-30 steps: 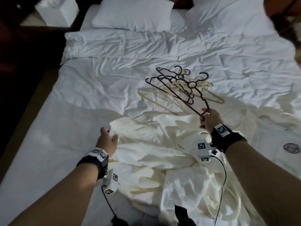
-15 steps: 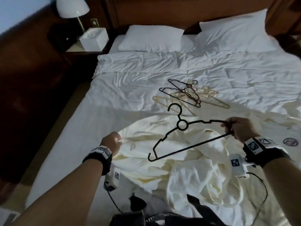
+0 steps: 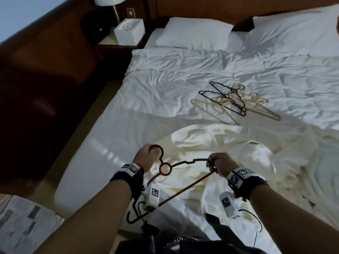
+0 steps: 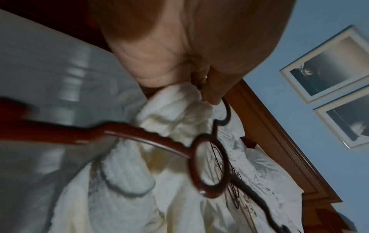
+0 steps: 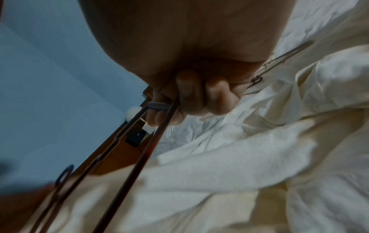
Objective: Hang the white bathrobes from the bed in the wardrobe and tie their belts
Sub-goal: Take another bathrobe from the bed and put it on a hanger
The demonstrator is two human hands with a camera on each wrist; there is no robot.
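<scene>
A dark hanger [image 3: 185, 187] hangs over the crumpled cream bathrobes [image 3: 229, 142] at the near end of the bed [image 3: 113, 143]. My left hand [image 3: 145, 155] grips its hook [image 3: 159, 150]. My right hand [image 3: 219, 165] grips the hanger's right shoulder end, fingers [image 5: 189, 89] curled round the bars [image 5: 159, 108]. In the left wrist view the hanger's ring [image 4: 209, 165] sits just below my left hand [image 4: 207, 88], with robe fabric [image 4: 175, 102] bunched under the palm. I cannot tell whether that fabric is held too.
A loose pile of dark and beige hangers [image 3: 233, 99] lies mid-bed beyond the robes. Pillows [image 3: 194, 32] lie at the headboard. A nightstand with a white box [image 3: 128, 32] and a lamp [image 3: 110, 0] stands left. Papers [image 3: 23, 226] lie on the floor at the near left.
My right hand carried one dark hanger from the pile towards me and to the left. My left hand left the robe's edge and took hold of the hanger's hook.
</scene>
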